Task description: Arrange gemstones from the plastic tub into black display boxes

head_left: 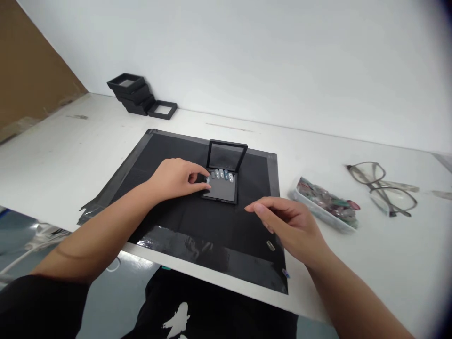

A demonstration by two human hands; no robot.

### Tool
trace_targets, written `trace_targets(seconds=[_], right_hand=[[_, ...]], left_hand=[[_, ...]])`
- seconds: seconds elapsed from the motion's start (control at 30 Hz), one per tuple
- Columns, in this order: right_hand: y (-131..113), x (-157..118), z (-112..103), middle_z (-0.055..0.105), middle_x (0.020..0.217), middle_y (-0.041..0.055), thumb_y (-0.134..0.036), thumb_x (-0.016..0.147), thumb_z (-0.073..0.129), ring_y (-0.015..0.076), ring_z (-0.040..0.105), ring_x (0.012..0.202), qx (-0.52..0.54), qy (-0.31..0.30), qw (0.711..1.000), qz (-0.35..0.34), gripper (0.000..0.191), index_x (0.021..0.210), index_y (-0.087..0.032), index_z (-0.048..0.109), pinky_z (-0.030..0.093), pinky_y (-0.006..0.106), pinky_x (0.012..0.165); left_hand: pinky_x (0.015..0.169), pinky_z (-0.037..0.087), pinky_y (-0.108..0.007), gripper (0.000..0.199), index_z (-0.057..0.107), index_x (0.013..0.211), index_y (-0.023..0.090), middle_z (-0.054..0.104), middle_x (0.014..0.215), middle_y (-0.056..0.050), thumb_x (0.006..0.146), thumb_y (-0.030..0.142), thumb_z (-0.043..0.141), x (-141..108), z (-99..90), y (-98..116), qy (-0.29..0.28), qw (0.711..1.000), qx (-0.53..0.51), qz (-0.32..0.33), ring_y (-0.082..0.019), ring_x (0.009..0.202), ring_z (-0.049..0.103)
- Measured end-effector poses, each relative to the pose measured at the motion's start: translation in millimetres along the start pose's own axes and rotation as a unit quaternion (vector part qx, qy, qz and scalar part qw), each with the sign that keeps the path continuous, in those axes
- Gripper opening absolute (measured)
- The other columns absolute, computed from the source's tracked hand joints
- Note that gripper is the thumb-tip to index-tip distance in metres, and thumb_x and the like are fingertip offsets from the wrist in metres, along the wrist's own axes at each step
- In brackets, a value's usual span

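Note:
A small black hinged display case (221, 192) stands with its clear lid (226, 157) raised. Several blue and silver press-on nails (221, 173) lie in a row along the back of its grey insert. My left hand (178, 178) reaches over the case's left edge, thumb and index fingertip on either side of one pale blue press-on nail (208, 180). To the right of the case, my right hand (291, 223) hovers over the black mat (197, 216) with thumb and index finger pinched together. Whatever is between those fingertips cannot be made out.
A tray (318, 213) of nail pieces in clear wrapping sits right of the mat, with eyeglasses (383, 188) beyond it. Black frame boxes (132, 94) are stacked by the back wall. A loose clear nail-shaped piece (270, 245) and a small scrap (286, 273) lie at the mat's right edge.

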State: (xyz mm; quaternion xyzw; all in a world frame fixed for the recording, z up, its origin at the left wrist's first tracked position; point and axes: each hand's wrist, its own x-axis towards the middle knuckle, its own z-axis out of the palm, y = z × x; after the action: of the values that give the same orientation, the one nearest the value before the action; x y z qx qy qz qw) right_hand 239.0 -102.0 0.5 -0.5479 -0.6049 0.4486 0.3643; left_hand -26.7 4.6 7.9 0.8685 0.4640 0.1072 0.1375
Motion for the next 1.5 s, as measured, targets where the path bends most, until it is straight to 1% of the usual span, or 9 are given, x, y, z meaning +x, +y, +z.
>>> trace_targets(seconds=[0.3,0.47,0.67,0.87,1.2,1.27,1.33,1.43,1.5], right_hand=[[-6,-3,4,0.055,0.057,-0.0005,-0.047,0.092,0.062,0.0088,0.036,0.047,-0.030,-0.046,0.998,-0.009,0.031,0.087,-0.021,0.077,0.028,0.026,0.043],[-7,-4,4,0.063,0.062,0.0014,-0.047,0.092,0.061,0.0100,0.043,0.050,-0.057,-0.058,0.997,0.003,0.032,0.088,-0.021,0.078,0.032,0.026,0.045],[-6,-2,3,0.072,0.073,0.0038,-0.048,0.093,0.060,0.0130,0.052,0.055,-0.085,-0.058,0.995,0.002,0.032,0.091,-0.023,0.079,0.039,0.028,0.048],[-3,-2,3,0.077,0.091,0.0044,-0.047,0.094,0.058,0.0177,0.064,0.070,-0.100,-0.073,0.992,-0.006,0.029,0.095,-0.026,0.079,0.047,0.030,0.058],[-7,-4,-15,0.075,0.085,0.0037,-0.043,0.096,0.056,0.0154,0.062,0.067,-0.141,-0.089,0.982,-0.085,0.028,0.095,-0.026,0.078,0.044,0.029,0.056],[-10,-4,-34,0.073,0.076,0.0038,-0.045,0.094,0.057,0.0150,0.058,0.061,-0.192,-0.043,0.973,-0.118,0.030,0.087,-0.025,0.078,0.042,0.030,0.054],[-11,-4,-59,0.068,0.067,0.0043,-0.047,0.093,0.058,0.0151,0.053,0.056,-0.274,0.091,0.952,-0.099,0.033,0.079,-0.024,0.076,0.040,0.032,0.055],[-8,-1,-99,0.065,0.066,0.0056,-0.046,0.090,0.058,0.0181,0.053,0.060,-0.368,0.364,0.852,0.085,0.029,0.081,-0.022,0.072,0.040,0.035,0.059],[0,3,-119,0.069,0.074,0.0080,-0.048,0.088,0.059,0.0198,0.055,0.062,-0.366,0.349,0.836,0.215,0.030,0.082,-0.022,0.072,0.040,0.036,0.056]], left_hand=[[0.056,0.031,-0.021,0.043,0.073,0.114,0.032,0.069,0.072,0.005,0.084,0.062,0.063,-1,-0.8,8,-0.085,0.996,0.001,-0.012,-0.009,0.059,0.057],[0.056,0.032,-0.021,0.055,0.071,0.120,0.032,0.070,0.073,0.004,0.082,0.070,0.059,-4,-7.6,9,-0.090,0.996,-0.003,0.004,-0.010,0.060,0.059],[0.058,0.032,-0.023,0.042,0.076,0.111,0.035,0.073,0.081,0.002,0.090,0.064,0.054,-10,-9.4,9,-0.098,0.993,0.040,0.056,-0.012,0.071,0.064],[0.057,0.032,-0.024,0.048,0.065,0.131,0.034,0.074,0.081,0.001,0.094,0.060,0.049,-13,-2.7,13,-0.124,0.988,0.075,0.060,-0.014,0.073,0.065],[0.055,0.033,-0.022,0.052,0.067,0.128,0.033,0.073,0.076,0.002,0.093,0.066,0.046,-17,-4.1,15,-0.037,0.991,0.101,0.075,-0.013,0.064,0.064],[0.054,0.033,-0.023,0.051,0.066,0.130,0.033,0.072,0.076,0.002,0.095,0.064,0.045,-20,-4.7,16,0.005,0.988,0.110,0.107,-0.014,0.064,0.064],[0.056,0.036,-0.024,0.049,0.066,0.130,0.032,0.073,0.080,0.001,0.098,0.061,0.042,-23,-3.6,16,0.029,0.980,0.100,0.167,-0.014,0.068,0.065],[0.070,0.047,-0.028,0.065,0.070,0.123,0.028,0.075,0.097,-0.004,0.099,0.066,0.023,-27,1.5,18,0.032,0.960,0.028,0.278,-0.018,0.083,0.067],[0.076,0.050,-0.031,0.077,0.072,0.115,0.027,0.075,0.102,-0.007,0.096,0.073,0.013,-29,6.4,21,0.034,0.939,-0.022,0.340,-0.020,0.088,0.068]])
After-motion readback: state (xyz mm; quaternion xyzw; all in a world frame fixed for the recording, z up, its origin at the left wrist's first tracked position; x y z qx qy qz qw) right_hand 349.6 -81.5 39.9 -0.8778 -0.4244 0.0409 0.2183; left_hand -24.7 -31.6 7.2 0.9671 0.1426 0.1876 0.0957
